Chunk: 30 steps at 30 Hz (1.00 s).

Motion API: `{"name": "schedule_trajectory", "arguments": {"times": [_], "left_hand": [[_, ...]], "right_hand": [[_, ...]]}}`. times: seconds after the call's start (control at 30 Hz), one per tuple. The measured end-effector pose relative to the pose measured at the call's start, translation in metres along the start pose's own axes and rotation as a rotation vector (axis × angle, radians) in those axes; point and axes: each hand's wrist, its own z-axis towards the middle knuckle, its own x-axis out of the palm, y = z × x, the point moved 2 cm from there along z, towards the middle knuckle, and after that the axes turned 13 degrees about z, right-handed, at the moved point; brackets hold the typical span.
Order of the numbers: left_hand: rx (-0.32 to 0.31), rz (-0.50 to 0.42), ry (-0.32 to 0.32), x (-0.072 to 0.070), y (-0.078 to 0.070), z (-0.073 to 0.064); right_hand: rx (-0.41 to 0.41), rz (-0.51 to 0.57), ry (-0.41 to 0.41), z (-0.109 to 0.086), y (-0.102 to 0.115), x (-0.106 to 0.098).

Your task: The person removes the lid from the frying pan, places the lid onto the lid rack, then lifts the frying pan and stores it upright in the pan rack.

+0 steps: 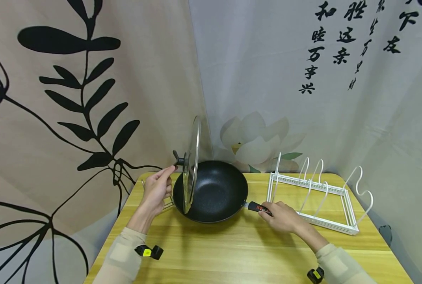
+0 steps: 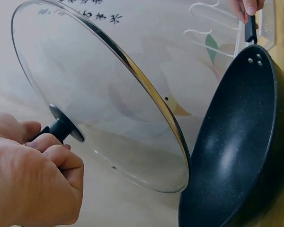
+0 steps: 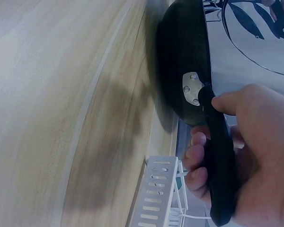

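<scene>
A black wok (image 1: 219, 193) is at the middle of the table, its dark inside facing up. My right hand (image 1: 283, 217) grips its black handle (image 3: 220, 165), fingers and thumb wrapped around it. Upright on its edge over the wok's left side, a glass lid (image 1: 196, 157) with a metal rim is held by my left hand (image 1: 157, 190). The fingers of that hand curl round the lid's black knob (image 2: 61, 126), which points left. In the left wrist view the lid's lower rim overlaps the wok's edge.
A white rack (image 1: 338, 227) with upright wire loops stands at the right of the wooden table (image 1: 211, 252). Part of a gold wire rack (image 1: 169, 204) shows left of the wok. Printed cloths (image 1: 154, 79) hang behind the table.
</scene>
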Motion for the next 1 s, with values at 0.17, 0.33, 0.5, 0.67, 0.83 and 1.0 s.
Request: {"name": "schedule_trajectory", "arguments": {"times": [0.17, 0.33, 0.5, 0.67, 0.83, 1.0], "left_hand": [[0.003, 0.002, 0.002, -0.001, -0.001, 0.000], [0.011, -0.002, -0.001, -0.002, -0.003, 0.000], [0.004, -0.007, -0.014, -0.003, -0.004, -0.001], [0.007, -0.015, -0.020, -0.007, -0.005, -0.003], [0.017, -0.020, -0.029, -0.010, -0.007, -0.004], [0.024, -0.020, -0.025, -0.014, -0.008, -0.006]], "right_hand": [[-0.003, -0.011, -0.020, -0.002, 0.000, 0.000], [-0.017, -0.024, -0.040, -0.002, -0.001, 0.000], [-0.036, -0.034, -0.064, -0.003, 0.000, 0.001], [-0.041, -0.040, -0.066, -0.003, 0.000, 0.001], [-0.042, -0.039, -0.063, -0.004, 0.000, 0.001], [-0.048, -0.038, -0.060, -0.004, 0.000, 0.001]]}}
